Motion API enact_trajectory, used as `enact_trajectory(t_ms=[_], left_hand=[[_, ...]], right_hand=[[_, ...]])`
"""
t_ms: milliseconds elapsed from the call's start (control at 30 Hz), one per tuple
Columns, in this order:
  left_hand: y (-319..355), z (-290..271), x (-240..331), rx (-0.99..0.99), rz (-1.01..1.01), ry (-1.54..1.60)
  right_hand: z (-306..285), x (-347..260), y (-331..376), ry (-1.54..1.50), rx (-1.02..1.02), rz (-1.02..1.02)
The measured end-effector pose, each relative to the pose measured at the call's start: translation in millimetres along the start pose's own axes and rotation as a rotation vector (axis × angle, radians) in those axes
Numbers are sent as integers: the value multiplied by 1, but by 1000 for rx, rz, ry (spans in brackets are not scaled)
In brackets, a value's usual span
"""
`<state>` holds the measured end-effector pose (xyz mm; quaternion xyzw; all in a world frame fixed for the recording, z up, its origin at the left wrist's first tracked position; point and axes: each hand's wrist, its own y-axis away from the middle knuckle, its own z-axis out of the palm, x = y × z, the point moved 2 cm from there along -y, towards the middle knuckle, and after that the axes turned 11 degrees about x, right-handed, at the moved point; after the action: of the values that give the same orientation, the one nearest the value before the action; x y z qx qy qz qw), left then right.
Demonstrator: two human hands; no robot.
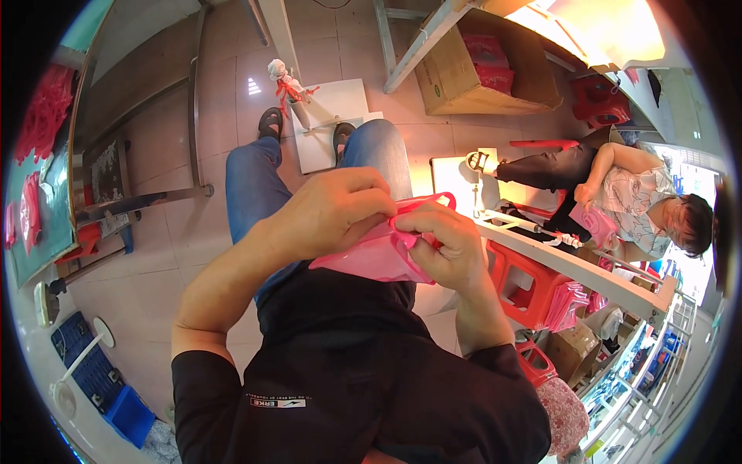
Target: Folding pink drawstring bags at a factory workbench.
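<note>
Bare forearms converge at the midline, both arms bent. The left forearm runs diagonally up and to the right from a sharply flexed left elbow; the left wrist is nearly straight, and the left hand shows its back, fingers curled and tips gathered in a pinch. The right forearm, shorter in view, angles up and slightly left; the right hand is likewise curled in a pinch, its tips just beside those of the left

Thin pink bag, brighter red-pink edging, between both hands.
</note>
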<state>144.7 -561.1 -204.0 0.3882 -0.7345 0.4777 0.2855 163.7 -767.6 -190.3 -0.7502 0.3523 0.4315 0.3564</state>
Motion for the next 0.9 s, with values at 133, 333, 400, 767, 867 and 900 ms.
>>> enact_trajectory(t_ms=[133, 333, 400, 767, 867, 900], left_hand=[[13, 8, -3, 158, -143, 28], [23, 20, -3, 255, -198, 17], [24, 22, -4, 270, -200, 11], [26, 21, 16, 303, -267, 91], [25, 20, 17, 290, -320, 136], [26, 20, 17, 290, -321, 136]], right_hand=[[4, -1, 1, -3, -13, 64], [14, 11, 4, -16, 24, -62], [17, 12, 5, 26, 35, -28], [18, 9, 4, 139, 151, -111], [20, 7, 6, 157, 153, -140], [20, 7, 7, 165, 158, -151]])
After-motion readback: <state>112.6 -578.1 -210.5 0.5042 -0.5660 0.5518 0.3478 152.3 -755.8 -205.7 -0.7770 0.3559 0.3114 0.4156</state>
